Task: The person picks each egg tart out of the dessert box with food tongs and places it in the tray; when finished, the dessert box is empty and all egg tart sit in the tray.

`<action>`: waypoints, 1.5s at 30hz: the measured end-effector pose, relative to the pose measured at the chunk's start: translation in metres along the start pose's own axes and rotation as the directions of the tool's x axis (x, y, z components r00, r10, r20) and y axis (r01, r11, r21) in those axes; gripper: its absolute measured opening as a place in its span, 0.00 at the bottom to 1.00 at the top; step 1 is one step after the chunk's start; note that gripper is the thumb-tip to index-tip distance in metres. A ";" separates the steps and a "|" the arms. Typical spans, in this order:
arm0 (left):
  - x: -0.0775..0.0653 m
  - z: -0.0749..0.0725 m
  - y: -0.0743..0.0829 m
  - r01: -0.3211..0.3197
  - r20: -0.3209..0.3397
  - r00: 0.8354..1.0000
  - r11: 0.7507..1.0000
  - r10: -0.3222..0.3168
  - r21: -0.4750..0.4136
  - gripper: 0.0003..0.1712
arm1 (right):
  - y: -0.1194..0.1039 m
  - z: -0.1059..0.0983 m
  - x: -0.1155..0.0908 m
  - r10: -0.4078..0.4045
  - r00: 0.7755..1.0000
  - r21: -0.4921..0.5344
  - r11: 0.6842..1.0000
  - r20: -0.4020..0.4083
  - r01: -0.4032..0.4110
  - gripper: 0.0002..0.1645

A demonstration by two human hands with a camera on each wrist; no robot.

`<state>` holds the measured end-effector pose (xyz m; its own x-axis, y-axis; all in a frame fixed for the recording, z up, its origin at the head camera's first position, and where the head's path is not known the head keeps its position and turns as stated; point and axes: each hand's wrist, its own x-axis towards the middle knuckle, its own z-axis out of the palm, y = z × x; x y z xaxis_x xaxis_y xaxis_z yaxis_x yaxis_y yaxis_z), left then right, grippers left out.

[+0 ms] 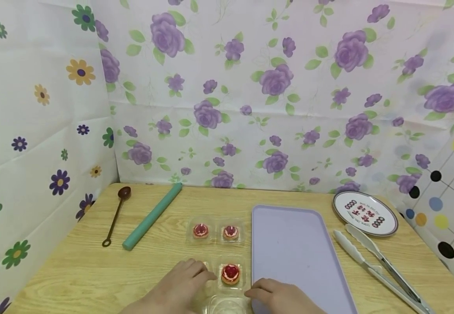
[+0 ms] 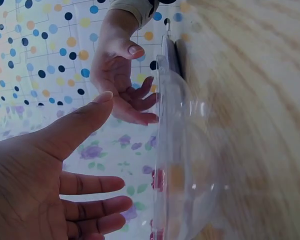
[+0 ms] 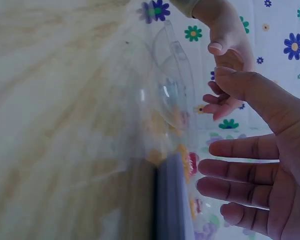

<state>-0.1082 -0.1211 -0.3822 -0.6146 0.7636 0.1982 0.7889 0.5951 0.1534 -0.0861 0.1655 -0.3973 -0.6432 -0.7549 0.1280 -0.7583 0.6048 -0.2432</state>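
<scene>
Left hand [image 1: 184,281]: fingers extended and spread, gripping nothing; lower centre of the frame. Right hand [image 1: 283,298]: likewise spread, thumb apart; lower centre-right, overlapping the lilac tray [image 1: 290,253] in the head view. Clear plastic packaging [image 1: 231,288]: lower centre, one red-topped tart [image 1: 230,274] in it between the hands. Hazards, as judged: uneven squeeze or lift may flex the thin-looking plastic and tip the tart; right-hand fingertips may snag the tray's rim.
</scene>
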 end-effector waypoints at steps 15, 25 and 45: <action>0.006 -0.029 -0.027 0.128 -0.058 0.989 0.987 -0.134 -0.093 0.36 | -0.004 -0.046 0.012 0.061 0.997 0.004 0.998 -0.052 -0.061 0.31; 0.021 -0.024 -0.075 0.189 -0.108 0.968 0.942 -0.226 -0.276 0.36 | 0.005 -0.067 0.037 0.051 0.995 -0.047 0.997 -0.085 -0.055 0.30; 0.029 0.016 -0.148 0.216 -0.096 0.921 0.700 -0.377 -0.681 0.38 | 0.043 -0.079 0.123 0.202 0.979 0.145 0.969 -0.007 -0.199 0.30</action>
<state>-0.2426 -0.1830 -0.4150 -0.8636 0.4549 0.2172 0.4200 0.4109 0.8092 -0.2060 0.1184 -0.3157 -0.7836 -0.6158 0.0827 -0.5918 0.6993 -0.4009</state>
